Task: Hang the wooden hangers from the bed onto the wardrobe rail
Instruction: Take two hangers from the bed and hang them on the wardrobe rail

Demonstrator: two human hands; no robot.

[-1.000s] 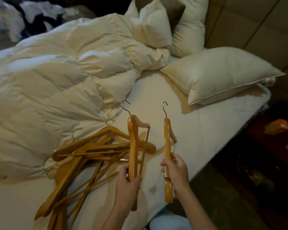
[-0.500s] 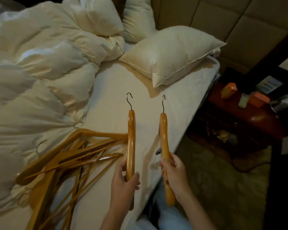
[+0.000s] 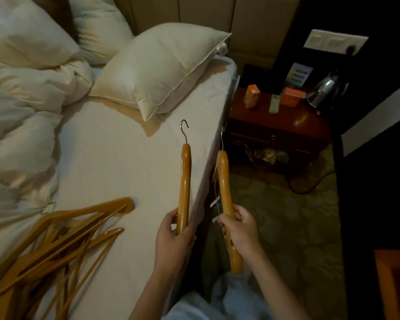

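Observation:
My left hand (image 3: 172, 239) grips a wooden hanger (image 3: 185, 179) edge-on, its metal hook pointing away from me, above the bed's right edge. My right hand (image 3: 240, 229) holds a second wooden hanger (image 3: 224, 181) with metal clips, out past the bed edge over the floor. A pile of several more wooden hangers (image 3: 56, 248) lies on the white sheet (image 3: 116, 158) at the lower left. No wardrobe rail is in view.
A rumpled white duvet (image 3: 21, 125) covers the bed's left side and pillows (image 3: 162, 70) lie at its head. To the right stands a dark wooden nightstand (image 3: 282, 132) with orange boxes and a kettle (image 3: 326, 91). A black cable (image 3: 310, 183) runs over the patterned carpet.
The view has swung to the right, away from the duvet toward the nightstand. Both hands have carried their hangers rightward; the right one has passed the bed edge.

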